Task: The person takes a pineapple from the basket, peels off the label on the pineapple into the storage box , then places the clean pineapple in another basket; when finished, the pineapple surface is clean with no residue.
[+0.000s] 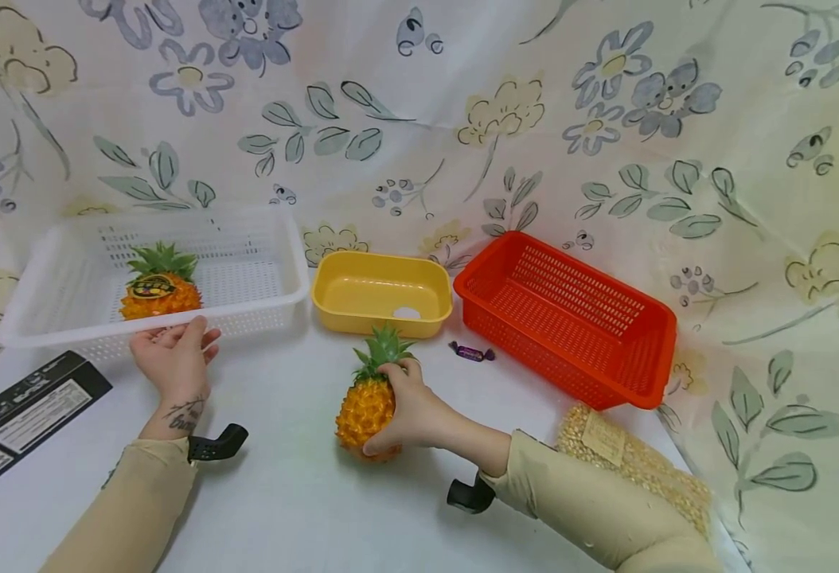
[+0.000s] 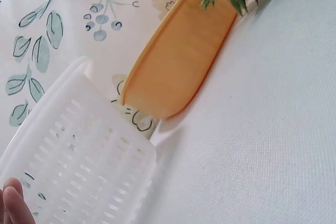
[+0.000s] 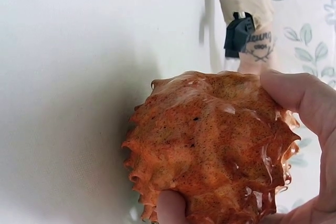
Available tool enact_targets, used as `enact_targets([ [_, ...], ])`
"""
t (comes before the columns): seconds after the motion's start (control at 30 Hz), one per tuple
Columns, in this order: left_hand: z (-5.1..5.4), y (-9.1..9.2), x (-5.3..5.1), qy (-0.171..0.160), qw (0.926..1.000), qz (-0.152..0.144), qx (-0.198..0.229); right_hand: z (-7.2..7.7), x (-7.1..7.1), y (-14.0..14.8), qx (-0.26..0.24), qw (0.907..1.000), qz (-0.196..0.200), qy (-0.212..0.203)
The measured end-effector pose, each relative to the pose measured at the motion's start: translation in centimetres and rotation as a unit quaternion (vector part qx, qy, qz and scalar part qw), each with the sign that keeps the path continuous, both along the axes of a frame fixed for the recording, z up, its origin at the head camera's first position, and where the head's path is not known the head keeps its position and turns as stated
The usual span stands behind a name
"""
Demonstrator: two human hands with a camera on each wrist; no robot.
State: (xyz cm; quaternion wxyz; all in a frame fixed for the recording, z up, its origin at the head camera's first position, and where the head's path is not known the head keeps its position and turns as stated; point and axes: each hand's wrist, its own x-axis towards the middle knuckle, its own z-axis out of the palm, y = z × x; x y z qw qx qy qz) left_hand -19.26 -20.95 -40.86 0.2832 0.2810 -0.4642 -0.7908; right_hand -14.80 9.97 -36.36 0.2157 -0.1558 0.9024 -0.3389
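Note:
My right hand [image 1: 408, 406] grips an orange pineapple [image 1: 365, 418] with a green leafy crown, above the white table. Its thumb and fingers spread around the fruit, whose spiky base [image 3: 210, 145] fills much of the right wrist view. At the left, my left hand [image 1: 176, 354] holds the front rim of a white perforated basket [image 1: 269, 306], its fingers curled at the edge. Only some fingertips [image 2: 16, 200] show beside the basket wall in the left wrist view. Inside that basket lies a second pineapple [image 1: 161, 290] with a dark label.
A yellow tray [image 1: 384, 326] stands between the white basket and a red perforated basket [image 1: 563, 358]. A purple-wrapped candy [image 1: 471, 352] lies in front. Near my right forearm is a bag of corn kernels [image 1: 634, 461]; a black printed box [image 1: 33, 414] lies at the left. Floral cloth hangs behind.

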Motion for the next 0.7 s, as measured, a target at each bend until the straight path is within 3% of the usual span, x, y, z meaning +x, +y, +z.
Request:
enact_targets([
  [0.03, -0.2, -0.1, -0.1, -0.001, 1.0000, 0.000, -0.006, 0.1, 0.0, 0.0, 0.000, 1.0000, 0.001, -0.002],
  [0.17, -2.9, -1.5, -1.3, 0.025, 0.9990, -0.011, -0.036, 0.6, 0.4, -0.2, 0.004, 0.9998, 0.014, -0.012],
  [0.2, -3.0, -1.6, -1.5, 0.018, 0.9992, -0.011, -0.034, 0.9, 0.5, -0.2, 0.004, 0.9997, 0.020, -0.016],
  [0.27, -2.6, -1.5, -1.3, 0.019, 0.9995, -0.014, -0.020, 1.4, 0.7, -0.3, 0.003, 0.9991, 0.038, -0.020],
  [0.4, 0.3, -0.1, 0.0, -0.013, 0.9997, -0.013, 0.014, 3.3, 0.9, -0.4, 0.002, 0.9960, 0.089, -0.008],
  [0.43, 0.5, 0.1, 0.2, -0.009, 0.9997, -0.014, 0.019, 4.0, 0.8, -0.4, 0.001, 0.9951, 0.099, -0.002],
  [0.53, 0.6, 0.1, 0.2, -0.008, 0.9997, -0.013, 0.019, 6.3, 0.4, -0.2, 0.008, 0.9933, 0.113, 0.022],
  [0.7, 0.6, 0.1, 0.3, 0.002, 0.9999, -0.005, 0.015, 10.1, -1.4, 1.0, 0.020, 0.9923, 0.089, 0.083],
])
